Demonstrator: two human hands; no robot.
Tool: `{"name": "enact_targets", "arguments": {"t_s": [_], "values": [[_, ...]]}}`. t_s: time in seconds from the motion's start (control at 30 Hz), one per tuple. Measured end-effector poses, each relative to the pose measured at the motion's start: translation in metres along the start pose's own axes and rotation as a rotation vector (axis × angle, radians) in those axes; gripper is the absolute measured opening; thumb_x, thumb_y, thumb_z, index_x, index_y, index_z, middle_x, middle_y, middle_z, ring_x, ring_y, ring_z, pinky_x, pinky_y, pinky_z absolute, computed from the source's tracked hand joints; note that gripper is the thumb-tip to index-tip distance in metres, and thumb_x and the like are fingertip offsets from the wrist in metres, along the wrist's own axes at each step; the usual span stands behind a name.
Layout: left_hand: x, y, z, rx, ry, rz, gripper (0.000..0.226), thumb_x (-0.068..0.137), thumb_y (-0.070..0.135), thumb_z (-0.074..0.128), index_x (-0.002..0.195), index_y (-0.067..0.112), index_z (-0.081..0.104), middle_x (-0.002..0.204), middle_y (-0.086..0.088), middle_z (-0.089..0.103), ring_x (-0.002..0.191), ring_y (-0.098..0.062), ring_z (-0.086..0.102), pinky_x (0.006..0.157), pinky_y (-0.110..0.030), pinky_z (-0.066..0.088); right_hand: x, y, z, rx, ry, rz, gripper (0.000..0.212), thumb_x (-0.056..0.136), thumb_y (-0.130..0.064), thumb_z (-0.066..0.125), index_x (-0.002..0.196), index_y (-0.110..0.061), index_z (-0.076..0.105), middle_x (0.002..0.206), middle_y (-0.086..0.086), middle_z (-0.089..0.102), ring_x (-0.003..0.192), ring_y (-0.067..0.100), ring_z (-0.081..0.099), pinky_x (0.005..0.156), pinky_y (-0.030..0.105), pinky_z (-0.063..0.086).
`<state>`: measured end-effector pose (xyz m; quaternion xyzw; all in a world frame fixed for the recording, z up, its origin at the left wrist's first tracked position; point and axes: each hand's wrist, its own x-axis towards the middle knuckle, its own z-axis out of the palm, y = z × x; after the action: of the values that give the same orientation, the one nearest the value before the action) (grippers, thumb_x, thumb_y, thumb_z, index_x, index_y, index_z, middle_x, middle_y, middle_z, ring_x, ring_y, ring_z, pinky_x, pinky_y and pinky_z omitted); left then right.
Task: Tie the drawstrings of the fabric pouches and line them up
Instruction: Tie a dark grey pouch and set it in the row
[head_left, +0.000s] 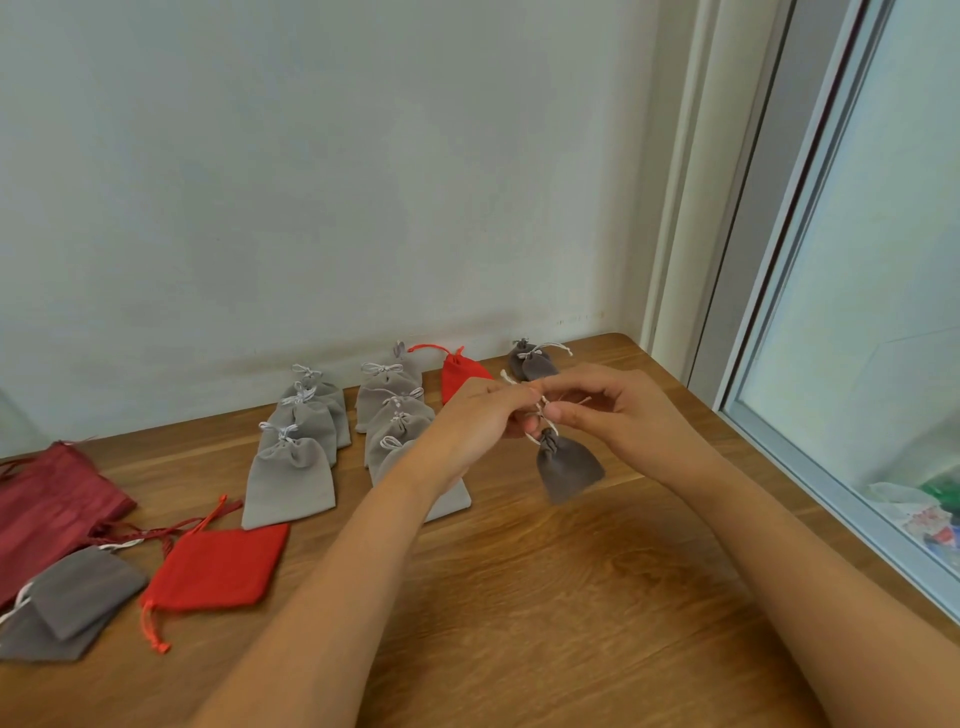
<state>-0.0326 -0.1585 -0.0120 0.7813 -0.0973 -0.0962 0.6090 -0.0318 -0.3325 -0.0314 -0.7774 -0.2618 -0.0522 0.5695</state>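
Head view: both hands meet above the desk. The fingers of the left hand and those of the right hand are curled in and pinch the white drawstring. The dark grey pouch hangs from it by its gathered neck, just right of the second row of light grey pouches.

The pouch hangs by the cord alone. If either pinch slackens, I judge the half-made bow would pull open and the pouch would drop. The left forearm lies across the near end of that row, so drawing it back carelessly could drag a tied pouch out of line. The flat red pouch at front left has loose cords.

No brand, label or writing can be read anywhere.
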Motion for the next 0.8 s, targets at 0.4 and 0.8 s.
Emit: {"name": "enact_targets", "arguments": {"t_s": [0.4, 0.8], "values": [[0.002, -0.004, 0.0, -0.111, -0.053, 0.006, 0.023, 0.096, 0.014, 0.054, 0.1, 0.002, 0.073, 0.094, -0.011, 0.073, 0.087, -0.012, 0.069, 0.087, -0.022, 0.052, 0.0, -0.003, 0.001, -0.082, 0.264, 0.01, 0.008, 0.079, -0.017, 0.076, 0.083, -0.024, 0.073, 0.081, -0.007, 0.069, 0.08, 0.012, 0.063, 0.077, 0.028, 0.051], [0.004, -0.01, -0.002, -0.107, 0.045, 0.009, 0.02, 0.092, 0.024, 0.061, 0.083, 0.008, 0.07, 0.062, 0.004, 0.06, 0.06, -0.004, 0.052, 0.064, -0.015, 0.042, 0.001, -0.011, 0.004, 0.232, 0.129, 0.069, 0.011, 0.081, -0.009, 0.071, 0.089, -0.004, 0.066, 0.069, -0.001, 0.068, 0.048, 0.012, 0.055, 0.044, 0.019, 0.042]]}}
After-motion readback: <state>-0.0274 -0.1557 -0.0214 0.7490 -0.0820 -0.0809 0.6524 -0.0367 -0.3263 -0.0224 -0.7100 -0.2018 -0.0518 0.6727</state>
